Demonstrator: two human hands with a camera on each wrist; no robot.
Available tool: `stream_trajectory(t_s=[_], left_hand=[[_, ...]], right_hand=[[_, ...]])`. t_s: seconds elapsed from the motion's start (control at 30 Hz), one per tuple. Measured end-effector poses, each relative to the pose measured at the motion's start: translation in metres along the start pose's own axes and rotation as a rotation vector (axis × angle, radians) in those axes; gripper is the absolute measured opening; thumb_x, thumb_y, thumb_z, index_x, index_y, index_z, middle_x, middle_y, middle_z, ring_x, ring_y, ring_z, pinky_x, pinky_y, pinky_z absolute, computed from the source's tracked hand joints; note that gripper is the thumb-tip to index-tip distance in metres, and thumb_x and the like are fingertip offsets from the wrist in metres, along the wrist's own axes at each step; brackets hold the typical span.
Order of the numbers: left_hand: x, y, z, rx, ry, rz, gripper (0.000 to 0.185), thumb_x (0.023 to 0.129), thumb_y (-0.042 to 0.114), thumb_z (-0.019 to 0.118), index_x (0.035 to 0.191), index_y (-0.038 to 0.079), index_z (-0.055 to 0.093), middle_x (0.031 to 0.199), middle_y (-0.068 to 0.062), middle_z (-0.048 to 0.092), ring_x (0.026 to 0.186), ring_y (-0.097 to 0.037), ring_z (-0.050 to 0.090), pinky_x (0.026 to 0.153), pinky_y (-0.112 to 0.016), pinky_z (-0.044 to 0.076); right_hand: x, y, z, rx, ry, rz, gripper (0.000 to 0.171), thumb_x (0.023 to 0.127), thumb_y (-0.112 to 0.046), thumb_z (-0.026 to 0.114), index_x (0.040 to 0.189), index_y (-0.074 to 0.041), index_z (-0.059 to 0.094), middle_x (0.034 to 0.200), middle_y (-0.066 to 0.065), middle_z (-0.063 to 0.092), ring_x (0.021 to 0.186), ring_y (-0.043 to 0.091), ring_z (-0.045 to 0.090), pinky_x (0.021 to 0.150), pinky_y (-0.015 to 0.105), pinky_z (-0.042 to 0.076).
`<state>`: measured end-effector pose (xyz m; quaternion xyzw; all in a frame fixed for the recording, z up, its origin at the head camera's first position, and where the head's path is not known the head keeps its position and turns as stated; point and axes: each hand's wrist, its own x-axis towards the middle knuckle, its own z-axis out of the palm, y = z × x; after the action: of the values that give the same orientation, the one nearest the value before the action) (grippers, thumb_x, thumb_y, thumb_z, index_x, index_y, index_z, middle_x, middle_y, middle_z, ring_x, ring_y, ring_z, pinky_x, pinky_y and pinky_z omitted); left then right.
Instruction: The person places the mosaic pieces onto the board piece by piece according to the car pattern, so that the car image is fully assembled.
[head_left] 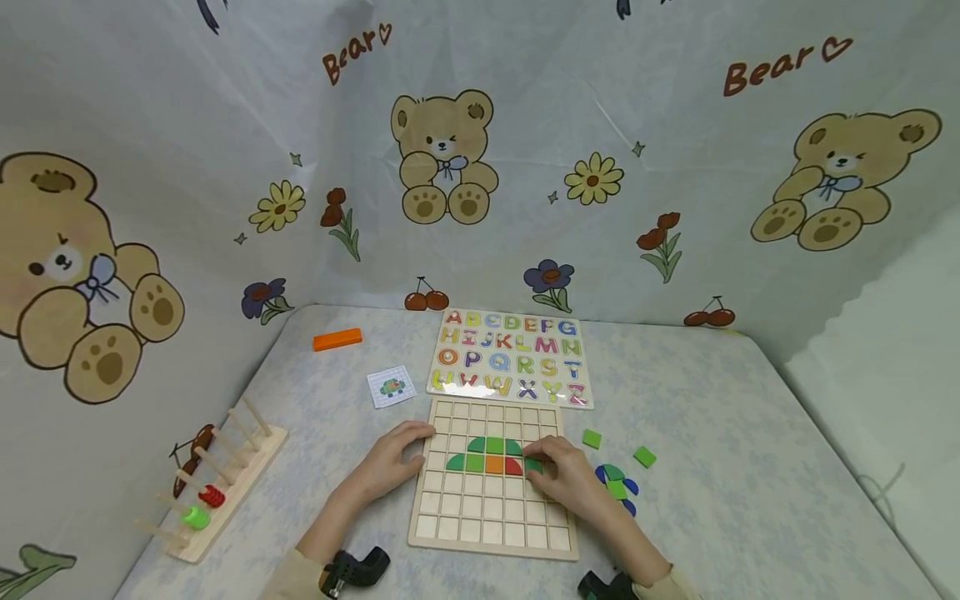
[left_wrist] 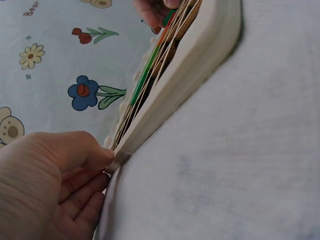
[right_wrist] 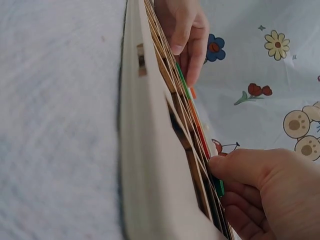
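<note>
A wooden grid board [head_left: 459, 529] lies flat on the table. Set in its cells are dark green curved pieces [head_left: 455, 462], green squares [head_left: 495, 446], an orange square [head_left: 494, 465] and a red curved piece [head_left: 513, 467]. At the board's left edge my left hand [head_left: 386, 465] grips the rim, thumb at the top edge and fingers beside it in the left wrist view. My right hand [head_left: 576, 482] pinches a dark green curved piece [head_left: 533, 465] at the cell right of the red one. Fingers partly cover that piece in the right wrist view.
Right of the board lie loose green squares [head_left: 644, 457] and a small pile of blue and green pieces [head_left: 617, 490]. Behind it is an alphabet board [head_left: 510, 354]. A picture card [head_left: 392, 387], an orange block [head_left: 337, 339] and a wooden peg rack [head_left: 240, 487] sit leftward.
</note>
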<state>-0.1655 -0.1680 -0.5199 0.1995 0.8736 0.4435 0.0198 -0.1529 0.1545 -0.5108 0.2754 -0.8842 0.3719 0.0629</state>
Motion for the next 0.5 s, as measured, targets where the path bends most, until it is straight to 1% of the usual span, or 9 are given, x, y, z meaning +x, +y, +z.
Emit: stream_trajectory(t_s=[0.3, 0.5], left_hand=[[0.0000, 0.0001, 0.0003, 0.010, 0.005, -0.004, 0.043, 0.085, 0.001, 0.063, 0.128, 0.004, 0.057, 0.128, -0.003, 0.053, 0.125, -0.024, 0.045, 0.103, -0.044, 0.036], [-0.0006, -0.0001, 0.0003, 0.002, -0.003, -0.010, 0.044, 0.086, 0.001, 0.063, 0.128, 0.005, 0.057, 0.128, -0.002, 0.052, 0.125, -0.024, 0.044, 0.103, -0.044, 0.036]], right_hand=[[0.0012, 0.0007, -0.0022, -0.005, -0.026, -0.009, 0.027, 0.079, -0.011, 0.075, 0.105, -0.011, 0.068, 0.103, -0.005, 0.063, 0.095, 0.011, 0.056, 0.082, 0.032, 0.050], [0.0010, 0.0021, -0.0004, 0.053, -0.022, -0.024, 0.027, 0.080, -0.009, 0.074, 0.106, -0.013, 0.069, 0.105, -0.005, 0.063, 0.096, 0.011, 0.058, 0.083, 0.032, 0.051]])
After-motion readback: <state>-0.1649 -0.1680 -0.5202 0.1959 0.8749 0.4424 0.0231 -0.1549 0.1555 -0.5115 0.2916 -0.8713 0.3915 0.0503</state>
